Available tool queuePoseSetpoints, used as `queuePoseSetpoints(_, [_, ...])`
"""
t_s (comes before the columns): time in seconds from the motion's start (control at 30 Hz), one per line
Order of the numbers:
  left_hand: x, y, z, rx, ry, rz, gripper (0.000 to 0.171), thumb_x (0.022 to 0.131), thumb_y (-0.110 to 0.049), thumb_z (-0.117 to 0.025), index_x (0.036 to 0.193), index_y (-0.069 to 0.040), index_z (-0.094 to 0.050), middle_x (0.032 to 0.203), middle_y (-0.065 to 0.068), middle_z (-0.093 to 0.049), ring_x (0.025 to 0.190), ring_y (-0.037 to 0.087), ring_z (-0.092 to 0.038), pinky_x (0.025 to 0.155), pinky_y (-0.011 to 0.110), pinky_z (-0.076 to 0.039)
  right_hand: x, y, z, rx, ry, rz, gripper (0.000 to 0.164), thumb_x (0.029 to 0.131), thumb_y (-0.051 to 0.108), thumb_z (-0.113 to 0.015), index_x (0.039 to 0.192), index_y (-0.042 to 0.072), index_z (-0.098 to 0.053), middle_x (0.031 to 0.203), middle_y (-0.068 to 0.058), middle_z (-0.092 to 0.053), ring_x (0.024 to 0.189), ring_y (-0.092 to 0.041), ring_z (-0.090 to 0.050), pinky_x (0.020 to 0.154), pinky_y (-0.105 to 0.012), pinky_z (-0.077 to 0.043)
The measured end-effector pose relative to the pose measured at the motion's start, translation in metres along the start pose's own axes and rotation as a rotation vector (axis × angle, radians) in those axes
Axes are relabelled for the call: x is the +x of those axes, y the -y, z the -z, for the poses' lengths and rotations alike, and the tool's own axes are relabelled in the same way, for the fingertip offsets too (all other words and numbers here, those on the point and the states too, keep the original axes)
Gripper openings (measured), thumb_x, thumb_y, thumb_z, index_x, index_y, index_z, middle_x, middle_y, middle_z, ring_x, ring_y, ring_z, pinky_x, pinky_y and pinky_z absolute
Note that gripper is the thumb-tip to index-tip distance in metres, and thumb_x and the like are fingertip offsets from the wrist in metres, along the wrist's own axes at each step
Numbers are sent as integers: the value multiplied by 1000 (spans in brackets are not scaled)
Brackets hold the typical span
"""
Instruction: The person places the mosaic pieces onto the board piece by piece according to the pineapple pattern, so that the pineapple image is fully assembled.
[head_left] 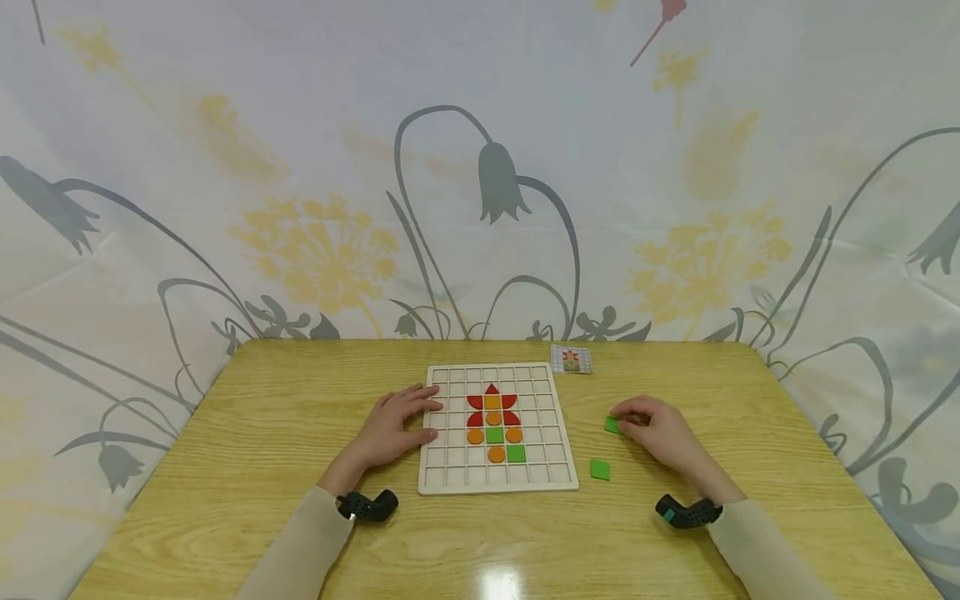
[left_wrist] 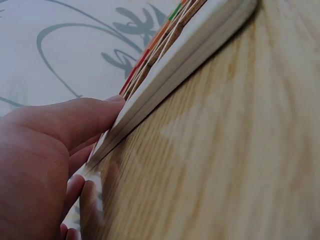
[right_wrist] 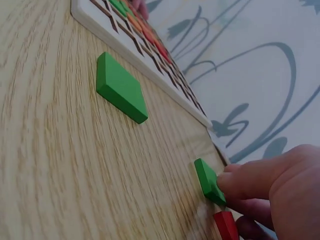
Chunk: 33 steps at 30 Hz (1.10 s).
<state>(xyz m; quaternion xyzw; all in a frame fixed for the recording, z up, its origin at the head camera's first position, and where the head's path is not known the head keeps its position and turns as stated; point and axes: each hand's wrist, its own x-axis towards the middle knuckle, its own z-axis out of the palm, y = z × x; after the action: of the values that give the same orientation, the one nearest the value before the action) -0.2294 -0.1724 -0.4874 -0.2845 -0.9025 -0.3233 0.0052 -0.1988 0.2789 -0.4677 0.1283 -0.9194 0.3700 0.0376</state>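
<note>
A white grid board [head_left: 442, 477] lies flat, bearing red, orange and green tiles, among them a red triangle [head_left: 492, 389], orange circles [head_left: 476, 437] and a green square [head_left: 516, 453]. My left hand [head_left: 393, 427] rests on the board's left edge, fingers spread and fairly straight. To the right of the board, my right hand [head_left: 660, 431] pinches a green square tile [right_wrist: 206, 182] close over the table. Right by those fingers is a red piece [right_wrist: 226, 225], partly hidden by the hand. A second green square tile [head_left: 600, 470] lies on the table between hand and board.
A small pattern card [head_left: 571, 360] lies behind the board's far right corner. The wooden table [head_left: 480, 542] ends at a floral-printed backdrop [head_left: 480, 250]. Both wrists carry black cameras [head_left: 367, 506].
</note>
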Motion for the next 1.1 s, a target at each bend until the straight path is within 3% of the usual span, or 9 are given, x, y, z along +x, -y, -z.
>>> queuePoseSetpoints(0.17, [-1, 0, 1, -1, -1, 7, 44, 92, -29, -71, 133, -13, -65, 153, 4, -45, 146, 31, -30, 113, 63, -15, 3, 0, 1, 4, 40, 54, 15, 90, 3, -71, 104, 9, -76, 109, -9, -67, 104, -34, -62, 90, -53, -49])
queuePoseSetpoints(0.3, [0, 0, 1, -1, -4, -1, 44, 93, -29, -71, 133, -13, -65, 152, 5, -46, 145, 32, -30, 112, 64, -15, 4, 0, 1, -30, 46, 72, 16, 88, 3, -73, 102, 10, -76, 107, -8, -67, 104, -35, -61, 91, -55, -48])
queuePoseSetpoints(0.5, [1, 0, 2, 4, 1, -3, 44, 93, -31, -71, 133, -14, -65, 153, 5, -46, 145, 32, -31, 113, 63, -16, 5, -2, 0, -23, 54, 48, 20, 88, 2, -73, 107, 7, -75, 107, -7, -67, 102, -30, -62, 90, -50, -50])
queuePoseSetpoints(0.73, [0, -1, 1, -4, 1, -2, 43, 93, -31, -70, 132, -13, -66, 153, 5, -45, 145, 32, -31, 113, 64, -15, 2, 0, 0, 0, 39, 43, 22, 87, -1, -73, 108, 5, -74, 100, -3, -64, 86, -18, -57, 75, -31, -49])
queuePoseSetpoints(1.1, [0, 0, 1, 2, 3, 1, 44, 92, -29, -71, 133, -14, -65, 153, 3, -45, 146, 31, -30, 114, 62, -16, 0, 5, -1, 34, -54, 25, 18, 91, -1, -69, 108, 4, -74, 109, -9, -65, 91, -24, -64, 73, -30, -53])
